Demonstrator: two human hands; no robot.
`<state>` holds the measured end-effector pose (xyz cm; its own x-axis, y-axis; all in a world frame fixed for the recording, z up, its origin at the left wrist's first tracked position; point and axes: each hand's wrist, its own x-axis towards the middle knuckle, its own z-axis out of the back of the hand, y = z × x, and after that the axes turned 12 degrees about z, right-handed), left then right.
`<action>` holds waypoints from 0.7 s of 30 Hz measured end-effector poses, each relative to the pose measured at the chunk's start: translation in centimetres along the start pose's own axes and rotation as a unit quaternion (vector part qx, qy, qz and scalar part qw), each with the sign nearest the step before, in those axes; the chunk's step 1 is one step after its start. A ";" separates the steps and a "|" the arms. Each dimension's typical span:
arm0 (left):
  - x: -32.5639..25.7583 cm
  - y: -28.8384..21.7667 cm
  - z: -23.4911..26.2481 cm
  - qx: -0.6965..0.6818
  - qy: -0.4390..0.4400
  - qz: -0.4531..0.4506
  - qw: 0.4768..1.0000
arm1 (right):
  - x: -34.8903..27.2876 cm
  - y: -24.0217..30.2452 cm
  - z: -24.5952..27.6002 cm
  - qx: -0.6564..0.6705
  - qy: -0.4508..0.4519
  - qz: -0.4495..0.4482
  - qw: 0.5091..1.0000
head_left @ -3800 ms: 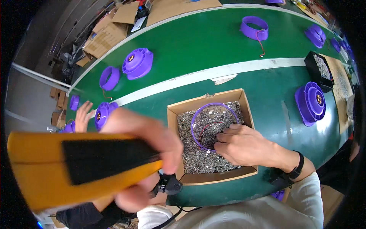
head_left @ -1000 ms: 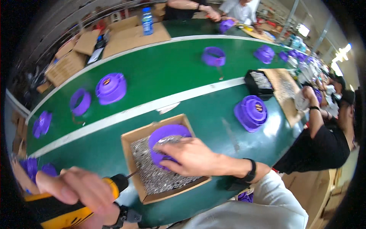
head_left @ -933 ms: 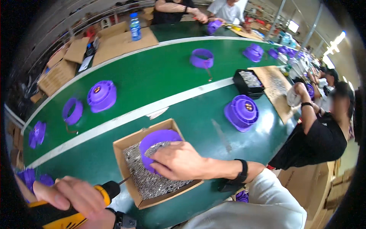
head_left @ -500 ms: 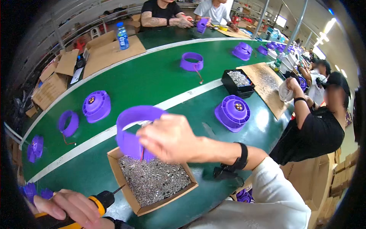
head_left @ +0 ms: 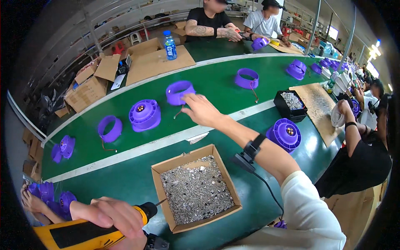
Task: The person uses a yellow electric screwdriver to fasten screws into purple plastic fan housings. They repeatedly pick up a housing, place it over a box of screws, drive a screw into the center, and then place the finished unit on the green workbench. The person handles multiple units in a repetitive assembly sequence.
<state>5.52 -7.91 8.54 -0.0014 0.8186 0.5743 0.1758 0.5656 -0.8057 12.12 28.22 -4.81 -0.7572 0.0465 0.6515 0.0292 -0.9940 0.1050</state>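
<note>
At the near left, the left hand (head_left: pixel 109 213) is wrapped tight around a yellow power screwdriver (head_left: pixel 87 231), with its thin tip pointing at the box of screws (head_left: pixel 196 192). The cardboard box sits open on the green surface (head_left: pixel 137 173), full of small silver screws.

Past the box, the right hand (head_left: pixel 203 111) reaches far out over the white stripe (head_left: pixel 137 150). Its fingers are spread, and the tips touch the rim of a purple ring (head_left: pixel 179 92) sitting on the far part of the surface. I cannot tell if the fingers are gripping it or just resting on it. A finished-looking purple fan piece (head_left: pixel 144 114) stands just left of the ring.

It looks like the ring is being set down on the far side. The next move calls for lifting the fingers off gently so it stays put.
</note>
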 end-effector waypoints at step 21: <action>0.7 -2.3 -3.3 0.138 -0.018 -0.086 0.987 | -11.1 7.6 13.2 -0.013 0.205 -0.221 0.953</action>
<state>8.41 -8.95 11.30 -0.0443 0.7086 0.7042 -0.1040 0.6978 -0.7087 29.37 21.41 -1.28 -0.8839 0.4235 0.1982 -0.3633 -0.8889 0.2791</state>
